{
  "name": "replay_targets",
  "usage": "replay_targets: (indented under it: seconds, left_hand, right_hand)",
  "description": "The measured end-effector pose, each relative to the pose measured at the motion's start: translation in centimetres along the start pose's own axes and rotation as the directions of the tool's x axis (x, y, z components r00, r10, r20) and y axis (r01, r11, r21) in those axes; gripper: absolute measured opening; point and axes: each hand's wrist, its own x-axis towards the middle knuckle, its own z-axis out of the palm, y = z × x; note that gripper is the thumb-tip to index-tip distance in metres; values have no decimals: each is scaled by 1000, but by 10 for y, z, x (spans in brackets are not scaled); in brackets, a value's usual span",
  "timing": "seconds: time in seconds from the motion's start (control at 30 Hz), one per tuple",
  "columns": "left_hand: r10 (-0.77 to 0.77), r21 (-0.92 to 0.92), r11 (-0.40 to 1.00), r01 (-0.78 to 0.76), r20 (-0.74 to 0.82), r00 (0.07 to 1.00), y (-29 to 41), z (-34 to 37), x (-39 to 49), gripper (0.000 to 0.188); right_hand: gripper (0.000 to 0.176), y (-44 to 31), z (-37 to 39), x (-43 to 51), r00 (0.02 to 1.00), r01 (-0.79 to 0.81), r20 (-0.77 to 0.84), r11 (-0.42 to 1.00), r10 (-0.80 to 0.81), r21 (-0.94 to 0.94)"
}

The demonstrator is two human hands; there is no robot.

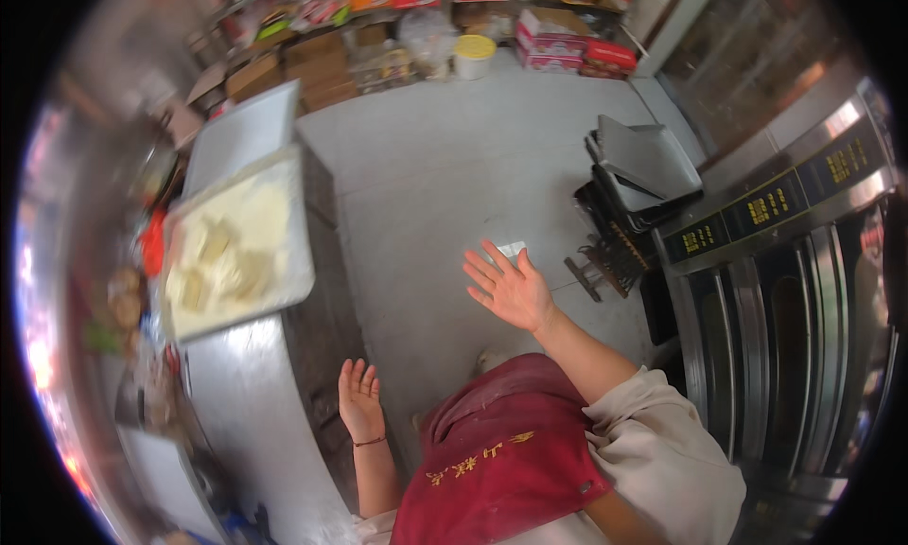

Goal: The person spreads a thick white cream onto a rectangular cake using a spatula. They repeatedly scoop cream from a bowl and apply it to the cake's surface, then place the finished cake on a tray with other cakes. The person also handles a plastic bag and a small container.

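Observation:
My left hand is raised palm up beside the steel counter, fingers extended, with nothing in it. A thin bracelet circles that wrist. Out over the floor, my right hand is spread with its palm showing, also holding nothing. Nearest to the left hand is the stainless steel worktop. A metal baking tray rests farther along it, dusted with pale flour-like powder. Several pale lumps, probably dough, lie in the powder. I wear a dark red apron that bears writing.
A deck oven with long handles stands at right. Stacked dark baking trays sit on a rack before it. Along the far wall are cardboard boxes, a white tub with yellow lid and pink cartons. Tiled floor runs between.

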Motion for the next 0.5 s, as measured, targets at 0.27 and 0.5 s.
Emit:
replay_targets:
  seconds: [0.27,0.5]
  left_hand:
    - [-76,124,988,90,-111,991,-12,116,97,48]
    - [-198,166,957,238,-224,954,42,275,300,42]
  right_hand:
    - [51,-204,-135,99,901,-35,-424,955,-97,-294]
    - [49,-304,-314,95,308,190,-905,951,-295,-245]
